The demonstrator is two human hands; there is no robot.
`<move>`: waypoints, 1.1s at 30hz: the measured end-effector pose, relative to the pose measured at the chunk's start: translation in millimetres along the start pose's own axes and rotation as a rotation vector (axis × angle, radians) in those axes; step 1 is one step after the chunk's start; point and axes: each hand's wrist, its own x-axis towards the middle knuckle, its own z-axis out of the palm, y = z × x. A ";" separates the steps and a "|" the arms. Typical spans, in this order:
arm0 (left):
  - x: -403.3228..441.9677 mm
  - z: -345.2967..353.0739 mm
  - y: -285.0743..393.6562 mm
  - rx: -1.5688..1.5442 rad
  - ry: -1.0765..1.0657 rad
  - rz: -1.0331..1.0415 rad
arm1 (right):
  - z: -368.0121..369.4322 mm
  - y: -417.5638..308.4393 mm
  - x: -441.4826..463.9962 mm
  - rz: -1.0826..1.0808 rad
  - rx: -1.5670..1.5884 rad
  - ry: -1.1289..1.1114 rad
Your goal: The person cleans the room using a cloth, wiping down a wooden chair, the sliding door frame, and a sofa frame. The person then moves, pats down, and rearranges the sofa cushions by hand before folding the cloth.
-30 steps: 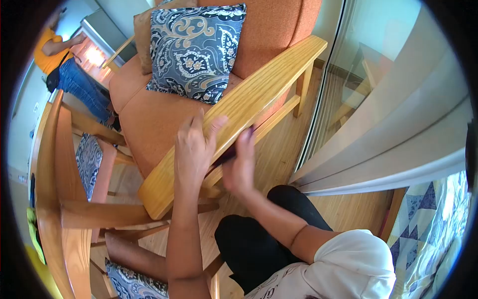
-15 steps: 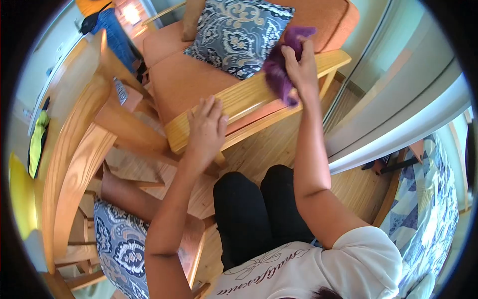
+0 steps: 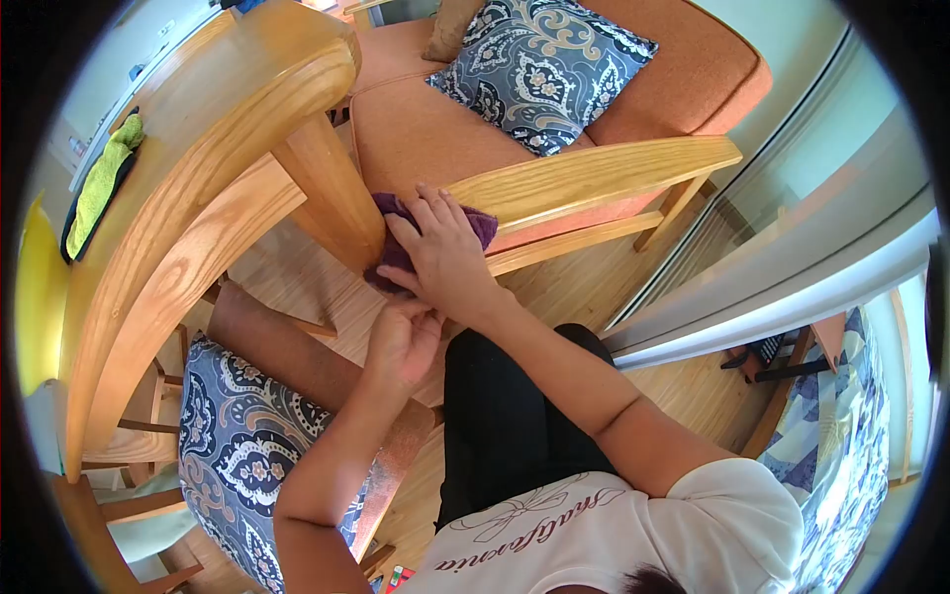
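A purple cloth (image 3: 481, 226) lies bunched over the near end of the sofa's wooden armrest (image 3: 594, 176). My right hand (image 3: 440, 247) grips it against the wood, fingers spread across its top. Just below, my left hand (image 3: 404, 342) is close to the underside of my right hand, holding nothing that I can see. Its fingers are loosely bent and apart, with the tips partly hidden. The orange sofa seat (image 3: 435, 119) is behind the armrest, and a blue patterned cushion (image 3: 544, 74) leans on it.
A wooden table (image 3: 213, 129) curves along the left, with a yellow-green cloth (image 3: 104, 183) on it. At lower left is a chair with a patterned cushion (image 3: 247, 465). A white curved panel (image 3: 782, 257) stands at right, near a blue-and-white bedcover (image 3: 841, 426).
My right hand has brought the purple cloth from the armrest's far end to its near end. My left hand has come off the armrest and moved down. The view has shifted left.
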 end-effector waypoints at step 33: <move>9.2 -1.4 23.4 0.398 -0.202 0.132 | -258.7 409.3 -36.9 1.482 -0.016 1.271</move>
